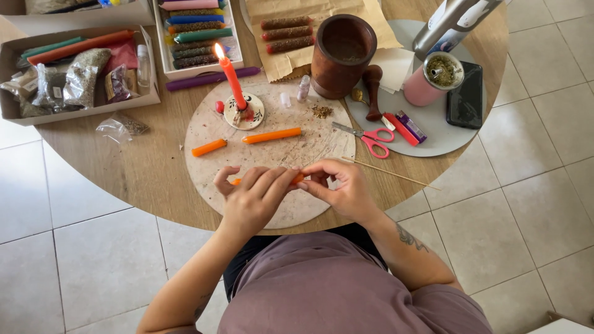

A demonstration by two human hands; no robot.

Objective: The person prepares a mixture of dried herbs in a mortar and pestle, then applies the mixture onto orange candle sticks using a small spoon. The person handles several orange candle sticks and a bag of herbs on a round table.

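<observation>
My left hand (250, 198) and right hand (340, 185) pinch an orange candle (297, 179) between them at the bench's (142, 173) near edge; light, waxy, likely snappable, so I'd grip both ends.

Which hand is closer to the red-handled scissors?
The right hand. It lies just below the red-handled scissors, slightly to their left. The left hand is farther off, beyond the right hand.

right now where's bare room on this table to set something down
Free: the wood left of the round stone board, below the cardboard box. Also the board between the short orange candle and the left hand. Crowded: the back, around the mortar and scissors.
</observation>
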